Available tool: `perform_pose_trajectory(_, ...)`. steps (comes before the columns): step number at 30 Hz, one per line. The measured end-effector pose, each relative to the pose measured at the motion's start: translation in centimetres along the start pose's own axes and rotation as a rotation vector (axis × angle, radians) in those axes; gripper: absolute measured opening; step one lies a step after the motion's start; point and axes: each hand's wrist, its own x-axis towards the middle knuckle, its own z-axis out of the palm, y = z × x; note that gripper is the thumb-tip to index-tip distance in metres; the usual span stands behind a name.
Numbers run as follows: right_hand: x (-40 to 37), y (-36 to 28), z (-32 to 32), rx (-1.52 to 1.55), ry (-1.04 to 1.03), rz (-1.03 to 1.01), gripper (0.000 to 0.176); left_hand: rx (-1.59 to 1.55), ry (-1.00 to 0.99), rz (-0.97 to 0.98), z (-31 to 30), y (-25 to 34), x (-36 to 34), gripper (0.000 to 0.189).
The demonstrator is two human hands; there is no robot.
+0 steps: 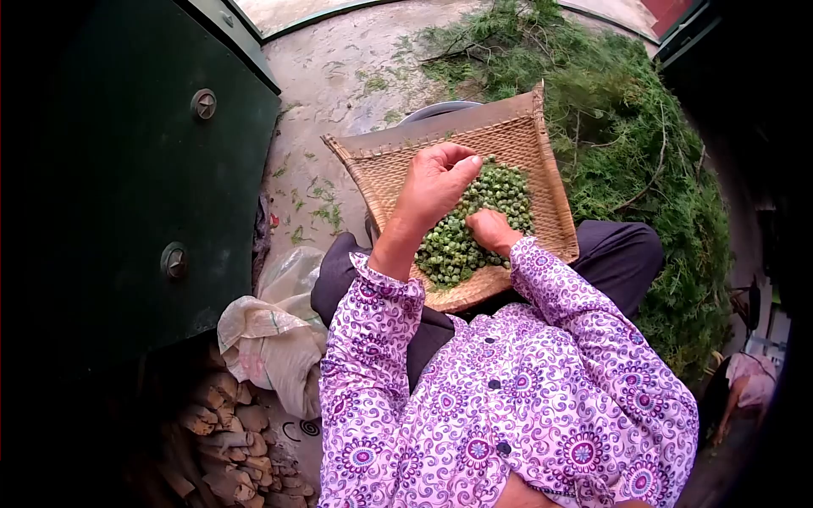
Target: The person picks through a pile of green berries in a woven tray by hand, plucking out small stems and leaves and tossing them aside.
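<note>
A woven winnowing basket (550, 199) rests on my lap, its far edge faced with a flat strip. Inside it lies a heap of small green seed cones (449, 250), some of them with bits of leaf. My left hand (436, 186) is raised over the heap, thumb and fingers pinched together; anything between them is too small to make out. Lower down and to the right, my right hand (491, 230) reaches into the cones with its fingers curled, and the fingertips are hidden among them.
Cut evergreen branches (618, 127) are piled on the floor at the right. Behind the basket shows a metal basin's rim (440, 110). A pale woven sack (275, 339) and stacked firewood (233, 423) lie at left, near a dark green door (195, 186). Another person's arm (735, 402) appears far right.
</note>
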Motion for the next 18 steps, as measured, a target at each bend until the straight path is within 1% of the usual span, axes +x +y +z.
perform_pose_trajectory(3,-0.5,1.1,1.2,0.118,0.028,0.105,0.01,-0.06,0.036,-0.007,-0.4,0.6,-0.5,0.024)
perform_pose_trajectory(5,-0.6,2.2,1.6,0.24,0.079,0.076,0.01,-0.019,0.021,-0.003,-0.7,1.0,-0.9,0.024)
perform_pose_trajectory(6,-0.2,2.1,0.6,0.277,0.065,0.07,0.011,-0.023,0.032,0.033,-0.8,1.0,-0.7,0.023)
perform_pose_trajectory(7,-0.4,1.5,0.2,0.278,0.058,0.071,0.011,-0.026,0.034,0.027,-0.9,0.9,-0.9,0.023)
perform_pose_trajectory(9,-0.4,-0.2,-0.7,0.28,-0.026,-0.092,0.012,-0.069,0.039,0.009,-1.0,0.5,-1.1,0.022)
perform_pose_trajectory(10,-0.5,-1.7,-1.6,0.169,-0.036,-0.125,0.01,-0.068,0.04,0.014,-1.0,0.4,-1.1,0.022)
perform_pose_trajectory(11,-0.1,-2.2,-1.3,0.133,-0.1,-0.135,0.008,-0.071,0.044,0.016,-1.1,0.3,-1.1,0.022)
perform_pose_trajectory(13,0.1,-3.6,-1.8,0.099,0.0,-0.202,0.01,-0.065,0.052,0.026,-1.3,0.4,-1.0,0.021)
perform_pose_trajectory(14,0.8,-3.6,-0.9,0.122,-0.018,-0.233,0.013,-0.042,0.056,0.036,-1.3,0.5,-1.0,0.022)
perform_pose_trajectory(15,1.1,-4.0,-0.2,0.171,0.042,-0.283,0.012,-0.021,0.06,0.043,-1.2,0.5,-1.1,0.022)
perform_pose_trajectory(18,1.7,-4.3,0.7,0.133,0.008,-0.265,0.008,-0.023,0.064,0.032,-0.8,0.5,-0.9,0.022)
